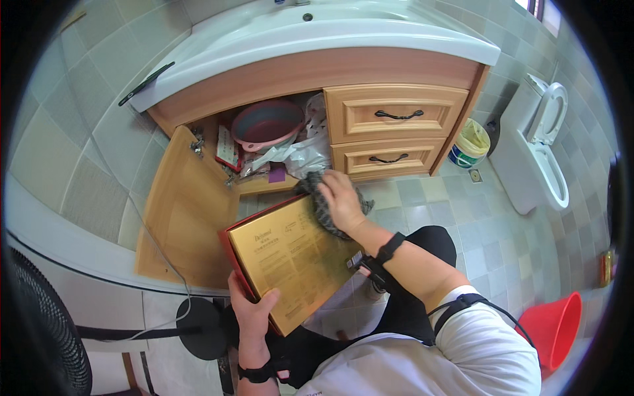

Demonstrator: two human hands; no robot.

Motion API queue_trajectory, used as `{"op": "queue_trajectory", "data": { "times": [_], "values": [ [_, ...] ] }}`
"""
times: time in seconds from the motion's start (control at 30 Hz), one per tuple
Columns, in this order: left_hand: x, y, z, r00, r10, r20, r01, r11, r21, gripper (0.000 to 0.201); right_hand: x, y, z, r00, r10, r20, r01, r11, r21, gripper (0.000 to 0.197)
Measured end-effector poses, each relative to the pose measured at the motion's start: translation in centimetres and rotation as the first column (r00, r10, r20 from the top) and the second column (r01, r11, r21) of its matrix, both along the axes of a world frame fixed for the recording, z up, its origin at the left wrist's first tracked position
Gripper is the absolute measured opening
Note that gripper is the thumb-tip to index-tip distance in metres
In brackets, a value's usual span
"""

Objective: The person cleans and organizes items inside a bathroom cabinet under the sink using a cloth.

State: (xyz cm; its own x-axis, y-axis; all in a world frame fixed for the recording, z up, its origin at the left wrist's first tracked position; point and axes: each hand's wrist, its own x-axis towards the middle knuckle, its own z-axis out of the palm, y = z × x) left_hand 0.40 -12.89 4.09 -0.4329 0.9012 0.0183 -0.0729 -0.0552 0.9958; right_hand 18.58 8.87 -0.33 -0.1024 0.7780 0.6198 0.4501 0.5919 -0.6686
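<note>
A large flat gift box point(294, 257), gold on top with red sides, is tilted over my lap in front of the open vanity cabinet. My left hand point(253, 309) grips its lower left edge, thumb on the gold face and fingers round the red side. Bunched under my right hand point(343, 201) is a dark grey patterned cloth point(325, 210), pressed to the box's upper right edge. Inside the cabinet, a pink and grey basin point(267, 125) sits beside crumpled white plastic bags point(307, 155).
The cabinet door point(188, 211) hangs open at the left. Two closed drawers point(396, 113) are under the white sink point(370, 30). A lined bin point(471, 142) and a toilet point(531, 148) stand right. A red bucket point(551, 330) is lower right, a black fan point(46, 323) lower left.
</note>
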Motion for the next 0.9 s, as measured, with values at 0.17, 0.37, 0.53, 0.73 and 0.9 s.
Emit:
{"op": "queue_trajectory", "data": {
  "times": [0.17,0.37,0.53,0.73,0.9],
  "values": [
    [0.1,-0.1,0.0,0.999,-0.033,-0.023,0.033,0.999,-0.007,0.073,1.8,-1.6,-3.8,0.996,-0.042,-0.079,0.036,0.996,-0.076,0.03],
    [1.1,0.9,-0.7,0.999,0.028,-0.025,-0.029,0.999,-0.045,0.071,1.3,-6.4,-4.4,0.995,-0.095,0.038,0.1,0.974,-0.201,0.048],
    [1.3,2.4,-3.1,0.991,0.051,-0.123,-0.063,0.994,-0.09,0.056,-2.6,-10.5,-0.5,0.968,0.237,0.079,-0.199,0.923,-0.33,0.04],
    [-0.6,3.5,-3.1,0.956,0.181,0.229,-0.196,0.979,0.046,0.042,-3.5,-13.0,1.4,0.858,0.509,0.071,-0.502,0.859,-0.097,0.041],
    [-1.1,2.4,0.1,0.952,0.211,0.22,-0.237,0.967,0.098,0.052,0.1,-8.5,-0.3,0.973,0.224,0.048,-0.222,0.974,-0.049,0.036]
  ]
}}
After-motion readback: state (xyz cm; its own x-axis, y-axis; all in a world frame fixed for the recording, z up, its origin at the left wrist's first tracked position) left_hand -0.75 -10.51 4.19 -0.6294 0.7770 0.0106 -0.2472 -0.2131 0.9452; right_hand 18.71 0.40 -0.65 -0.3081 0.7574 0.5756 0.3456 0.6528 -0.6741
